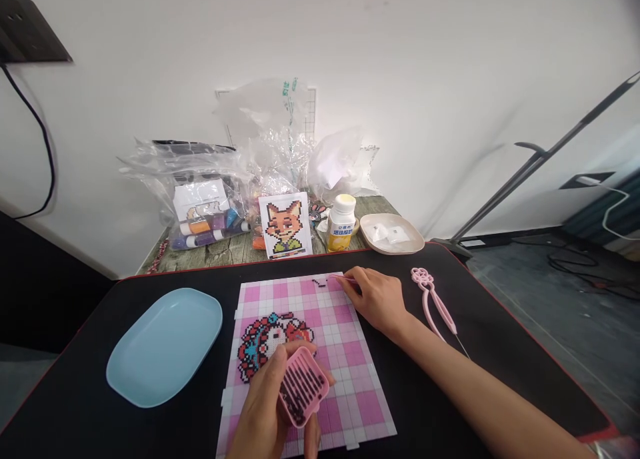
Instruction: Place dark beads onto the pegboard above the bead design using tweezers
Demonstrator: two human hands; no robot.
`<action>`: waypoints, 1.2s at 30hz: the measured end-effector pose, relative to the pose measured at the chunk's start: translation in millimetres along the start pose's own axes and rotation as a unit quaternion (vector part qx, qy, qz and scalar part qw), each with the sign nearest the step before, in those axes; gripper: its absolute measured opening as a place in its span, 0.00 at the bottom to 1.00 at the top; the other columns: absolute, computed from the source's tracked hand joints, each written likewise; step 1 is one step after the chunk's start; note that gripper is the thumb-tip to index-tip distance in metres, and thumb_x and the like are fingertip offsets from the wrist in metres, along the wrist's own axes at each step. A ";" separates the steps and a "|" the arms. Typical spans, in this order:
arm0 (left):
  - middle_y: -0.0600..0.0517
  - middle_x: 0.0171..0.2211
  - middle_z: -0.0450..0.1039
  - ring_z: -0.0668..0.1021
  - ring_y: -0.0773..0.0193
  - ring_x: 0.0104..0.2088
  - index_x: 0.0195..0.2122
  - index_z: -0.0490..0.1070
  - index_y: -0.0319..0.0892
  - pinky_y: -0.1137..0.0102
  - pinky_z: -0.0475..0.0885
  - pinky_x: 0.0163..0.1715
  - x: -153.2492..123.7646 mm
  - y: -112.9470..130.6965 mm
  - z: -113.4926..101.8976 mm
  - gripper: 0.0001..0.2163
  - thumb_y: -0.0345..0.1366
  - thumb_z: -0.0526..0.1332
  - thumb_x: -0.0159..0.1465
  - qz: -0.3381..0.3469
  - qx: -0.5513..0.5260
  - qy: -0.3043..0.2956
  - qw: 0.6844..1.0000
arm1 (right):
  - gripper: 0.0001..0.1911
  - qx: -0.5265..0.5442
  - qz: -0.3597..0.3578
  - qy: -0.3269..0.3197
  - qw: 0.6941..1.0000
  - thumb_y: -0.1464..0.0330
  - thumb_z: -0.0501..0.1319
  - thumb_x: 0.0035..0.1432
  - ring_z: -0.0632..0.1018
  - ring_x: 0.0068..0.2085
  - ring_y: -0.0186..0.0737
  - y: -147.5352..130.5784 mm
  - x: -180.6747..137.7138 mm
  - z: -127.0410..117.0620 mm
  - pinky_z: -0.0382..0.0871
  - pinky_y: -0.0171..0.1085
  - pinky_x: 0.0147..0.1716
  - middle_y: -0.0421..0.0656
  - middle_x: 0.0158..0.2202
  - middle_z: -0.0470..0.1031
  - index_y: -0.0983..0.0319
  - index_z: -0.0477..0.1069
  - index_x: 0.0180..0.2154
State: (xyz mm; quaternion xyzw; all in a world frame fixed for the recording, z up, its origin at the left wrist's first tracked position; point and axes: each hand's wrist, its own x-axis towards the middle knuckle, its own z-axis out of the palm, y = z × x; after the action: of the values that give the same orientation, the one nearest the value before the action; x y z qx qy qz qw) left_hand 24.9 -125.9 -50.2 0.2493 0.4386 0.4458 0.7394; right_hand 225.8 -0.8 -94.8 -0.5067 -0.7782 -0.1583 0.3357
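Note:
My left hand (267,392) is closed around a small pink ridged bead tray (303,386), tilted toward me, with dark fuse beads in its grooves. Below it lies a pegboard (373,406) with a pink and white checked pattern. A bead design (250,349) in red, black, white and blue sits on the board's left part, partly covered by my left hand. At the board's far right corner, my right hand (375,296) pinches a slim pink tool (345,278), whose exact kind I cannot make out. Its tip is beside a short line of dark beads (319,283).
A blue tray (165,346) lies at left, a pink flower-handled tool (434,299) with a thin needle at right. Behind stand a fox pattern card (286,226), a white bottle (342,222), a cream dish (393,246) with packets and bags of supplies (210,212).

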 end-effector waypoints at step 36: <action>0.45 0.45 0.75 0.71 0.72 0.09 0.45 0.64 0.42 0.71 0.66 0.14 0.1 -2.3 -3.3 0.15 0.47 0.47 0.69 0.004 0.016 -0.029 0.999 | 0.20 -0.008 -0.013 -0.022 1.000 0.59 0.52 0.66 0.73 0.23 0.32 -2.1 0.2 -2.5 0.46 0.34 0.21 0.39 0.20 0.74 0.62 0.71 0.28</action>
State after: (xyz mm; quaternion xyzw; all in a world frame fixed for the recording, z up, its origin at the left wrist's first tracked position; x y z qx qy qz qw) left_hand 23.1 -126.9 -53.7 0.2760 0.4233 0.4343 0.7457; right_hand 224.8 -3.1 -92.6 -0.5023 -0.7908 -0.1581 0.3121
